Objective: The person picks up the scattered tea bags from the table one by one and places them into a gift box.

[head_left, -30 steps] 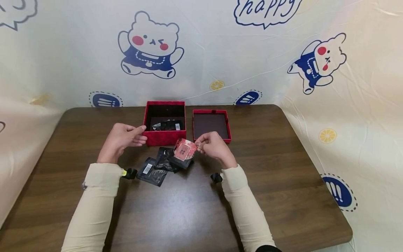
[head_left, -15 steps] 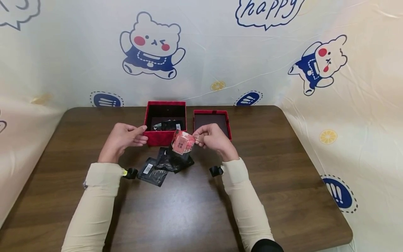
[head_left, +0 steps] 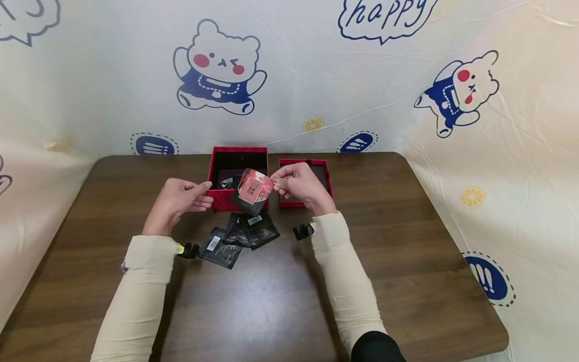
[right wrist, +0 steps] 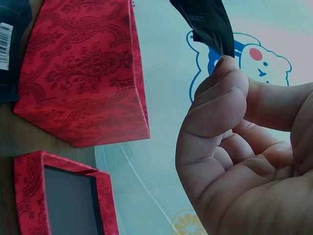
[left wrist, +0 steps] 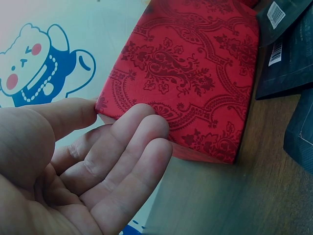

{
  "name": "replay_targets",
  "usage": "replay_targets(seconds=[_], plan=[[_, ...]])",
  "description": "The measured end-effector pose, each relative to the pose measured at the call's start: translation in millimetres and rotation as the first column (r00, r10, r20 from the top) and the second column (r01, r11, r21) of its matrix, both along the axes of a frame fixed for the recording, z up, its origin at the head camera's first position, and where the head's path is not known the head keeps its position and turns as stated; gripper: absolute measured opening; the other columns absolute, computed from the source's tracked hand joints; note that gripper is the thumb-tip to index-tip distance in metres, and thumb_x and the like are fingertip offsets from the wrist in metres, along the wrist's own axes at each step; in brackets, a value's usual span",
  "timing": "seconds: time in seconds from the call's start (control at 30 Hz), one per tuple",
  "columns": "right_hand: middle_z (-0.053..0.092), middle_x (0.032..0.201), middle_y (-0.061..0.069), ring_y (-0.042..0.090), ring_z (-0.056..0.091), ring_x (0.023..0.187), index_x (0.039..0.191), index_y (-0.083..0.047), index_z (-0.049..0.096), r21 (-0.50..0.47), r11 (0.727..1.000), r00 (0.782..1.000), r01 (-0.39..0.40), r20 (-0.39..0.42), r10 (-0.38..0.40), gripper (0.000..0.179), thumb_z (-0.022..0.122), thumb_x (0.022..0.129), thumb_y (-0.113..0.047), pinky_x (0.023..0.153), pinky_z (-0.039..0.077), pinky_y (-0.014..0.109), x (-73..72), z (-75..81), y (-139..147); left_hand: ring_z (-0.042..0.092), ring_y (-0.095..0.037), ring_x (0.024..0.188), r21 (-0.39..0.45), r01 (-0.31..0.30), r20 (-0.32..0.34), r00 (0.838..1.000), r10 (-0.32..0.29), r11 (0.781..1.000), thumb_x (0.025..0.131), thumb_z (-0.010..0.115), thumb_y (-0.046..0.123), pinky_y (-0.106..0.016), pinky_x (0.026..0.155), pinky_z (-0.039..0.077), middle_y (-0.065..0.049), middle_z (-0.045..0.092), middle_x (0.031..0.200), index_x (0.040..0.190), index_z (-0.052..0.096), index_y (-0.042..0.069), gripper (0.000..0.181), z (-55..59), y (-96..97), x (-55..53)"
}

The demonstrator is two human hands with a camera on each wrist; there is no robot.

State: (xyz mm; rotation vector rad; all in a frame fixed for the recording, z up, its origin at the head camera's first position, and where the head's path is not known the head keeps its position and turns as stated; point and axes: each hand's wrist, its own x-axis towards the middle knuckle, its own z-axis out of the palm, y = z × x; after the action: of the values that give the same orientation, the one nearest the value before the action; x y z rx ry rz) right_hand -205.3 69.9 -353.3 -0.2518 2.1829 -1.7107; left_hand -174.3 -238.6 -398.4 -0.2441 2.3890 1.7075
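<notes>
On the brown table [head_left: 253, 311] stands a red box [head_left: 221, 202], a lid [head_left: 291, 204] alongside; the left hand [head_left: 181, 196] touches the box's corner, fingers relaxed, and the right hand [head_left: 302, 187] pinches a red-and-black packet [head_left: 251, 192] by its edge above the near wall.

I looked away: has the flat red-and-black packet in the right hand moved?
Yes: in the head view, the packet moved up and left relative to the open red patterned box.
</notes>
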Motion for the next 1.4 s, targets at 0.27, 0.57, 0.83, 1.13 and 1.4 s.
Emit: replay_targets(seconds=[0.27, 0.57, 0.83, 1.13, 1.4], plan=[[0.066, 0.080, 0.013, 0.017, 0.057, 0.063, 0.099, 0.005, 0.071, -0.033, 0.999, 1.000, 0.026, 0.008, -0.026, 0.012, 0.062, 0.099, -0.003, 0.057, 0.052, 0.026, -9.5, 1.3, -6.9, 0.074, -0.037, 0.088, 0.015, 0.004, 0.001, 1.000, -0.004, 1.000, 0.096, 0.070, 0.035, -0.037, 0.074, 0.061, -0.019, 0.075, 0.093, 0.120, 0.065, -0.014, 0.055, 0.1, -1.4, -0.7], [0.067, 0.087, 0.021, 0.017, 0.057, 0.064, 0.096, 0.004, 0.071, -0.021, 0.997, 0.997, 0.072, 0.027, -0.071, 0.012, 0.061, 0.099, -0.002, 0.059, 0.053, 0.028, -21.7, 2.2, -15.2, 0.074, -0.038, 0.088, 0.031, 0.000, -0.002, 1.000, 0.000, 1.000, 0.097, 0.070, 0.034, -0.038, 0.075, 0.061, -0.019, 0.075, 0.092, 0.120, 0.065, -0.014, 0.054, -0.1, -2.6, -0.7], [0.067, 0.082, 0.013, 0.015, 0.057, 0.064, 0.097, 0.003, 0.072, -0.004, 0.994, 0.993, 0.112, 0.047, -0.111, 0.012, 0.060, 0.098, -0.001, 0.061, 0.053, 0.029, -27.4, 3.2, -21.5, 0.075, -0.031, 0.080, 0.060, 0.007, -0.007, 1.000, -0.006, 0.998, 0.097, 0.070, 0.032, -0.039, 0.074, 0.061, -0.020, 0.074, 0.092, 0.120, 0.063, -0.017, 0.055, -1.3, -2.6, -1.4], [0.068, 0.087, 0.015, 0.017, 0.057, 0.066, 0.098, 0.002, 0.072, 0.045, 0.986, 0.987, 0.160, 0.019, -0.161, 0.013, 0.061, 0.099, -0.004, 0.066, 0.054, 0.032, -44.9, 3.6, -28.5, 0.073, -0.039, 0.089, 0.037, -0.011, -0.005, 1.000, 0.011, 0.999, 0.096, 0.070, 0.035, -0.037, 0.075, 0.061, -0.019, 0.075, 0.092, 0.119, 0.066, -0.014, 0.054, -3.1, -2.6, -0.7], [0.069, 0.082, 0.013, 0.022, 0.061, 0.068, 0.094, 0.003, 0.073, 0.087, 0.977, 0.980, 0.193, -0.075, -0.186, 0.013, 0.060, 0.097, -0.002, 0.061, 0.053, 0.031, -52.2, 0.2, -39.7, 0.073, -0.039, 0.090, 0.042, -0.011, 0.002, 1.000, 0.011, 0.999, 0.096, 0.071, 0.035, -0.035, 0.073, 0.061, -0.019, 0.075, 0.093, 0.119, 0.066, -0.013, 0.054, -2.7, -2.2, -0.6]])
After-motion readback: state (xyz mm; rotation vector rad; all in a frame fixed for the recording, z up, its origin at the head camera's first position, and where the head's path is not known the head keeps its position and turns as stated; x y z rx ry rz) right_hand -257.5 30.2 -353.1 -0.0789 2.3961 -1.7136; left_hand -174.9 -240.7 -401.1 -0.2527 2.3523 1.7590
